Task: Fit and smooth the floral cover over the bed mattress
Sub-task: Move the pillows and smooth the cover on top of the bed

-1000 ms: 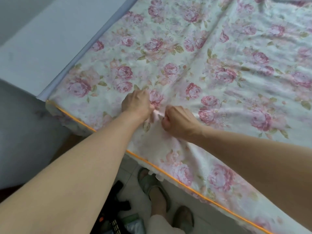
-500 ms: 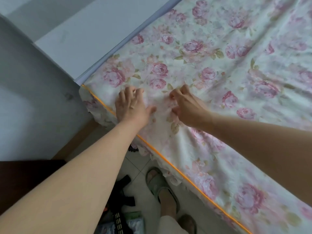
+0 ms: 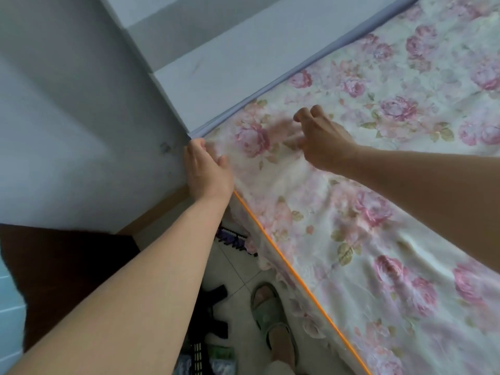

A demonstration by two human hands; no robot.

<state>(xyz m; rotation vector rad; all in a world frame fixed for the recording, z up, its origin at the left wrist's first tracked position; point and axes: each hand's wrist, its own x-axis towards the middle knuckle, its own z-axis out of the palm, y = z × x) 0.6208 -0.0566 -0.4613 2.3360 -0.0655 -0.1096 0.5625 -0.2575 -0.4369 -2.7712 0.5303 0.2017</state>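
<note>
Cloth of this kind is light, thin and limp: the floral cover (image 3: 378, 239) will slide readily over the mattress beneath it and bunch wherever it is pushed, and it carries no weight to speak of. It lies spread across the top of the bed, with shallow wrinkles running across it and its orange piping (image 3: 298, 277) following the near edge. A fair judgement is that the firmest places to take hold are the piped hem and the corner, where the seam gives the fingers something to pull against. Tugging the open middle would only gather more folds.

At the far corner, close against the grey wall (image 3: 81, 117), the left hand (image 3: 208, 169) sits right on the corner of the bed. Its thumb lies on top of the cloth and its fingers (image 3: 198, 147) curl over the edge and down out of sight, so it appears to grip the cover there. The right hand (image 3: 322, 142) is over the top surface just beside that corner. Its fingers (image 3: 311, 113) are bent in a loose claw, but the cloth under them is blurred. I cannot tell whether they pinch a fold or merely hover above it.
</note>
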